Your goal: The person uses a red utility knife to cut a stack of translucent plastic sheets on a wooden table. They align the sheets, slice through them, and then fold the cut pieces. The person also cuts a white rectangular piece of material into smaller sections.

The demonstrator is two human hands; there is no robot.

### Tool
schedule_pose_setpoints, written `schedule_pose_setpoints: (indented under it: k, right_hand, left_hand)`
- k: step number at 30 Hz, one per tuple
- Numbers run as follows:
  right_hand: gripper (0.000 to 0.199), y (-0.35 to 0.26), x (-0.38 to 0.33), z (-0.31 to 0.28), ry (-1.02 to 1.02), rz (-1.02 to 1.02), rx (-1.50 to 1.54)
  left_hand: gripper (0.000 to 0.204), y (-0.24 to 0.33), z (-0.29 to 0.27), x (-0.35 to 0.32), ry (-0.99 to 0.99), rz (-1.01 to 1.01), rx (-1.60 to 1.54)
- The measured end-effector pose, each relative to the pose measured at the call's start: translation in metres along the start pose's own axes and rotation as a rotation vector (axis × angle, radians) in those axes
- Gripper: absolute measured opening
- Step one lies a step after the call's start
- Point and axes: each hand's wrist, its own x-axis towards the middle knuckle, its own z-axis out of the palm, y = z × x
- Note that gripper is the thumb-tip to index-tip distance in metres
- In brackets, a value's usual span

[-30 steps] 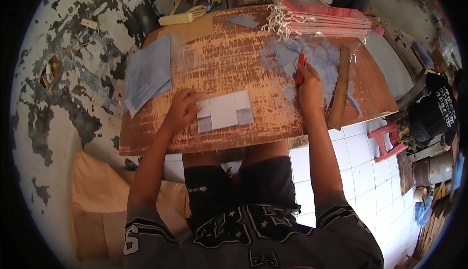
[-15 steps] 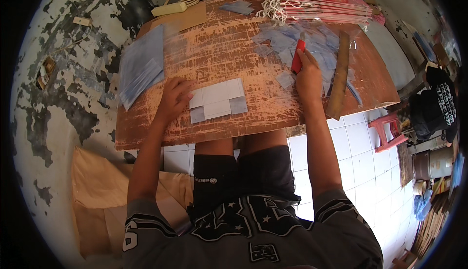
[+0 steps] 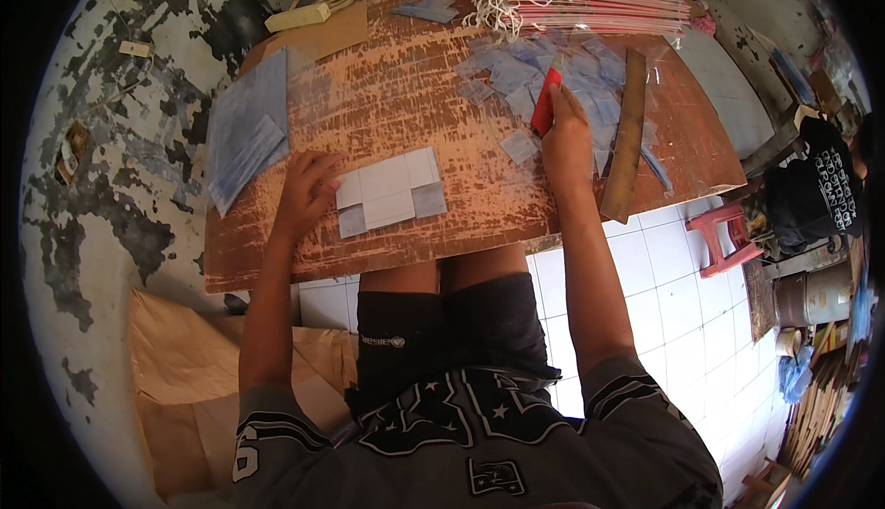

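My right hand is closed around a red utility knife. The knife points away from me, over the left part of a loose heap of small clear bluish plastic pieces. My left hand rests on the worn brown table, fingers loosely spread and slightly bent, the tips at the left edge of a white stepped card. Beneath the card lies a bluish plastic sheet, its corners showing at the near left and near right.
A stack of larger bluish plastic sheets lies on the left. Right of the heap is a long brown strip. Farther back are red bags with white cords and brown cardboard. A pink stool stands on the tiles; another person is at right.
The whole scene has shifted slightly left in view. Both hands, the knife and the card keep about the same places on the table. A person's blurred hand at the back has gone from view.
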Motion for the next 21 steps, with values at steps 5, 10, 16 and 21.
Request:
schedule_pose_setpoints:
  k: [5,10,16,21]
  right_hand:
    - [0.051,-0.012,0.008,-0.012,0.097,0.015,0.142]
    - [0.038,-0.031,0.012,-0.031,0.179,-0.092,0.208]
    - [0.033,-0.056,0.019,-0.053,0.108,-0.159,0.365]
    - [0.027,-0.119,0.016,-0.103,-0.131,-0.336,0.618]
  left_hand:
    - [0.044,0.003,-0.001,0.001,-0.017,-0.025,0.039]
    - [0.044,0.0,0.0,-0.002,-0.011,-0.035,0.038]
    - [0.046,0.001,0.001,0.002,0.009,-0.013,0.03]
    - [0.044,-0.001,0.002,0.002,0.024,0.01,0.042]
